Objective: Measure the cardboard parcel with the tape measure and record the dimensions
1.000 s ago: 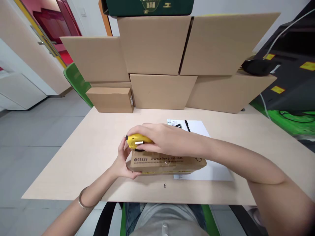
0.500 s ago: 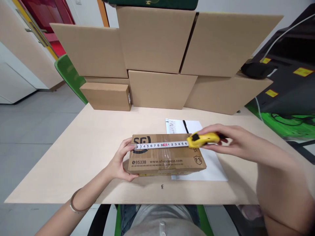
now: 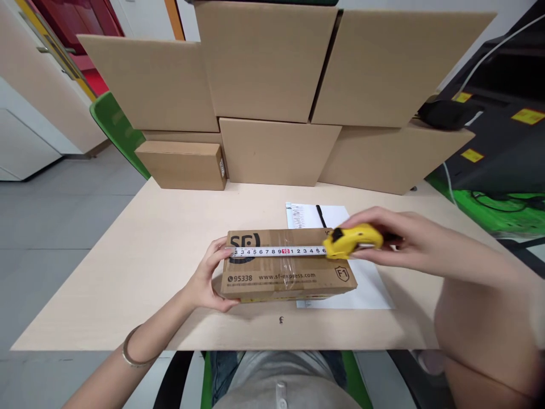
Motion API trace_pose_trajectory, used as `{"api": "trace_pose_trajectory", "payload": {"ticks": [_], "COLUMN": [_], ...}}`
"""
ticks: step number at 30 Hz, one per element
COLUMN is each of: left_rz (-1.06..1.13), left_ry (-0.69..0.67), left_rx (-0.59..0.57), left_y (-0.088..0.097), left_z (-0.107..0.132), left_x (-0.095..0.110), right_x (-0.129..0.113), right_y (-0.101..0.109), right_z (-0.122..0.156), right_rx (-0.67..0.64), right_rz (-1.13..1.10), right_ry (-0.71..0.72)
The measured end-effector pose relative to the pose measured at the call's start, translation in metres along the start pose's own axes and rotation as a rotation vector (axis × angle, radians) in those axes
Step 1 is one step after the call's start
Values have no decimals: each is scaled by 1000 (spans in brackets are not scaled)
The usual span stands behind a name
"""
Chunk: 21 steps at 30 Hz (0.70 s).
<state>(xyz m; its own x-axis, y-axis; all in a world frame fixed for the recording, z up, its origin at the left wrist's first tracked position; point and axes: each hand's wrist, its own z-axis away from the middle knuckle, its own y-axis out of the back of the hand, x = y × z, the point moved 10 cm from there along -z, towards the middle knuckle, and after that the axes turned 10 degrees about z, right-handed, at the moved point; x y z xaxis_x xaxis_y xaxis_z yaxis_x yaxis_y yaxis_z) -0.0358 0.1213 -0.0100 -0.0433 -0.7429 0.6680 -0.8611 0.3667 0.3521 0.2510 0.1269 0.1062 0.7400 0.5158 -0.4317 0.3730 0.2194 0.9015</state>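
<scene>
A flat brown shipping carton [image 3: 289, 275] with black print lies near the front of the light wooden table [image 3: 162, 267]. My left hand [image 3: 210, 275] grips the carton's left end and pins the tip of a white measuring tape blade [image 3: 279, 251] there. My right hand [image 3: 392, 238] is closed on the yellow tape measure case [image 3: 351, 240] at the carton's right end. The blade runs across the carton's top, left to right.
A white sheet of paper [image 3: 366, 284] with a black pen [image 3: 320, 216] lies under and behind the carton. Stacked cardboard boxes [image 3: 276, 91] wall off the table's back edge, a small one [image 3: 183, 165] at the left. A green chair [image 3: 113, 128] stands behind, dark equipment [image 3: 502, 113] at right.
My right hand has pulled the yellow case from the carton's left end to its right end, drawing the blade out across the top. My left hand has stayed on the left end.
</scene>
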Motion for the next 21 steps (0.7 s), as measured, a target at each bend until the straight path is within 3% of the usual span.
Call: {"api": "trace_pose_trajectory", "payload": {"ticks": [3,6,8,10,13,15,17,19,21], "left_rz": [55,142,156,155,186,303,469,599,663], "left_ry": [35,122,144,140,232,421,605,721,794], "left_rx": [54,117,141,159,220,291,327,319,302], "left_y": [1,2,4,7,13,13,3,-12,-24], "left_z": [6,15,18,15,4,3,9,15,22], "left_x": [-7,-20,-24,-20,-17,-29,-42,-52,-59], "right_x": [-48,-99,-125,-135,-121,-93,-62,-35,-17], "right_y": [-26,-51,-62,-58,-14,21,35,20,-21], "right_z": [-44,-81,-92,-93,-76,-54,-30,-14,-5], "right_rx": [-83,-53,-14,70,337,504,540,416,192], "right_rz": [41,97,176,277,325,306,231,32,-234], "right_ry": [133,313,429,469,315,94,-109,-237,-327]}}
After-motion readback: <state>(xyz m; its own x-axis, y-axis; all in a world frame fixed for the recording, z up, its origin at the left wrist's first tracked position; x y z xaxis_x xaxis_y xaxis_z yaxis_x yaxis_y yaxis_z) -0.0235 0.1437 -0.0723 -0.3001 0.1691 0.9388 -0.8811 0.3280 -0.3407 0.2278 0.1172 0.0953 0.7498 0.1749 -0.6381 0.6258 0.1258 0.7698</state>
